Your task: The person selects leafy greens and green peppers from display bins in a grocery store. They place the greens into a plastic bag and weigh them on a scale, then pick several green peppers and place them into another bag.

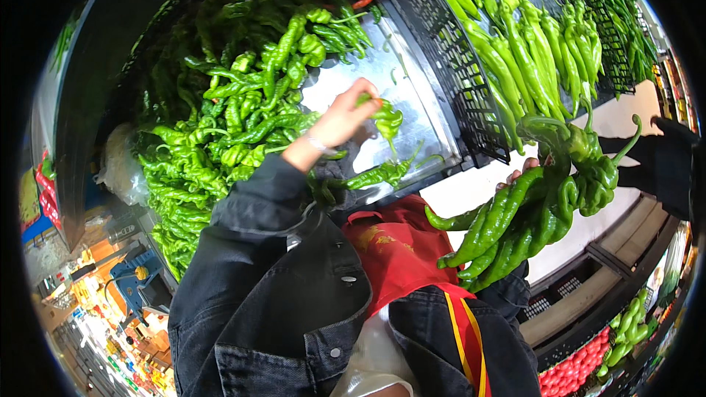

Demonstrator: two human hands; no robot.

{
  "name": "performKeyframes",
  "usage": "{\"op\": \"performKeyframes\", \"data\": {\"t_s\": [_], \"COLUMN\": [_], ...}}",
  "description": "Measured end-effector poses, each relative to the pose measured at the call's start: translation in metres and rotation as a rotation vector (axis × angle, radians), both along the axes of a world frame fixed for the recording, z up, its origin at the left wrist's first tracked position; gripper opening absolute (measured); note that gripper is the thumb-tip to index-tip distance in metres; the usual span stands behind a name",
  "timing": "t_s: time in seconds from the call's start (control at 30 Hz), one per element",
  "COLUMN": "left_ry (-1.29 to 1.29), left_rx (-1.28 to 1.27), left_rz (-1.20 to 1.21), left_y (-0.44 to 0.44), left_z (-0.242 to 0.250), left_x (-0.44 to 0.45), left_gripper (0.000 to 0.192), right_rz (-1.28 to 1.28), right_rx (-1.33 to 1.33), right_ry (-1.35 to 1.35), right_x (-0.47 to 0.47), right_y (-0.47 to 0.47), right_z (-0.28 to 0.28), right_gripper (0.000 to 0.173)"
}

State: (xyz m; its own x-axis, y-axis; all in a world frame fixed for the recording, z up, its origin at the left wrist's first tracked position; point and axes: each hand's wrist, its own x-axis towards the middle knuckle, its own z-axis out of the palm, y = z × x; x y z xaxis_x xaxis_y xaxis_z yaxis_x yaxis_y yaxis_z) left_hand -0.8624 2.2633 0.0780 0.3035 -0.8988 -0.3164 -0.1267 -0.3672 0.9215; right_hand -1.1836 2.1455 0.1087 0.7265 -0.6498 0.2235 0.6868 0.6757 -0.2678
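My left hand pinches a wrinkled green pepper, which hangs above a bare part of the shiny metal display surface. Beside that arm rises a large heap of wrinkled green peppers. Another wrinkled pepper lies on the metal close to the near edge. Over at the right, my right hand holds a bunch of long green peppers; most of the hand is hidden behind them. A few stem scraps lie on the metal.
A black plastic lattice divider separates this bay from smooth light-green peppers. Thinner green peppers lie beyond a second divider. A clear plastic bag sits left of the heap. Red round produce shows at lower right.
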Motion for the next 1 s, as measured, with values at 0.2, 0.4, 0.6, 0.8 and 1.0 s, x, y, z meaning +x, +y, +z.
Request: {"op": "performKeyframes", "data": {"t_s": [0.2,0.4,0.6,0.8,1.0], "left_ry": [0.576,0.143,0.036,0.227,0.695], "left_rx": [-0.298,-0.468,-0.560,-0.593,-0.938], "left_rz": [0.243,0.387,0.461,0.596,0.935], "left_y": [0.080,0.130,0.157,0.186,0.258], "left_z": [0.074,0.115,0.148,0.156,0.120], "left_x": [0.031,0.019,-0.002,-0.010,-0.003], "left_gripper": [0.024,0.056,0.050,0.043,0.027], "right_rz": [0.102,0.241,0.234,0.282,0.279], "right_rx": [-0.025,0.054,0.036,-0.021,-0.074], "right_ry": [-0.063,-0.095,0.000,0.011,-0.093], "right_x": [0.028,0.049,0.058,0.068,0.071], "right_y": [-0.005,-0.002,0.011,0.017,0.025], "right_z": [0.001,0.015,0.045,0.061,0.066], "right_gripper": [0.059,0.092,0.092,0.087,0.087]}}
